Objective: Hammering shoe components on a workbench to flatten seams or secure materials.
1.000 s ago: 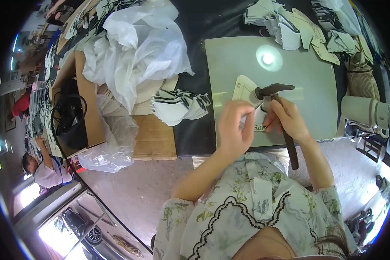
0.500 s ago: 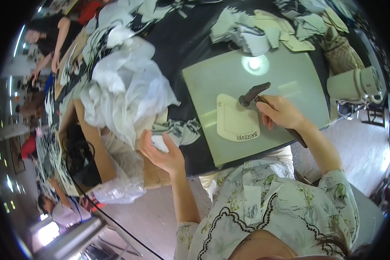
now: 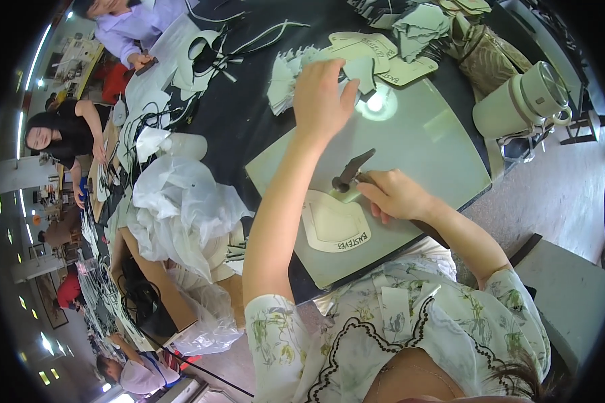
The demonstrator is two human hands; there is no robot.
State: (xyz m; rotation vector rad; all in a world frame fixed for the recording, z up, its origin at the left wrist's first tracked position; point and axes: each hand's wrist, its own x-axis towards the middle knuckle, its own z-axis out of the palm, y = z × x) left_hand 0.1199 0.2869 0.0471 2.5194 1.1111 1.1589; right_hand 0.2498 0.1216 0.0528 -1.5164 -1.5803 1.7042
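Two hands busy: right hand [image 3: 395, 195] squeezing hammer [image 3: 353, 172] over cream piece [image 3: 334, 227], left hand [image 3: 321, 101] spread, reaching for pale cut pieces [image 3: 284, 79].

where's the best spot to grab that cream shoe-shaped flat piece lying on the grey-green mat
Probably at the narrow end of the cream flat piece, pinched from the person's left: it lies flat, the dark hammer in the right hand rests at its far edge, and the left hand is free.

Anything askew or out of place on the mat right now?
Nothing stands out. The cream cut piece lies flat on the green mat, hammer in the right hand, left hand reaching to the stacked pieces.
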